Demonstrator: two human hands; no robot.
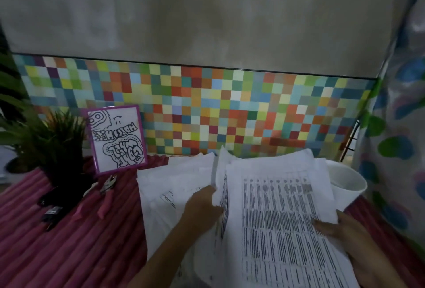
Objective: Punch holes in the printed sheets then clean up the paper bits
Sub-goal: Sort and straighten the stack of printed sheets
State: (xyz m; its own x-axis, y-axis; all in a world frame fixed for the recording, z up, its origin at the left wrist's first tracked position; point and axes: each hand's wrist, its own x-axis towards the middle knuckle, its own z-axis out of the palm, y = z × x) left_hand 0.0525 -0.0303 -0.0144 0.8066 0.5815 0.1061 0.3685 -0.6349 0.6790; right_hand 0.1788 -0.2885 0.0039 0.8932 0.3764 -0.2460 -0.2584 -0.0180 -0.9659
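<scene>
Right hand [340,230], lower right: grip holds the right edge of the printed sheets [282,225], lower centre on the pink-covered bench [69,253]. Left hand [202,205]: grip pinches their raised left edge. Pink-handled punch [107,192] lies centre-left, apart from the sheets.

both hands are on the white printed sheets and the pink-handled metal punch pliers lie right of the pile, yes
No. The head view shows the pink-handled metal punch pliers lying left of the white printed sheets, on the pink ribbed cloth. The left hand and right hand are on the sheets.
</scene>
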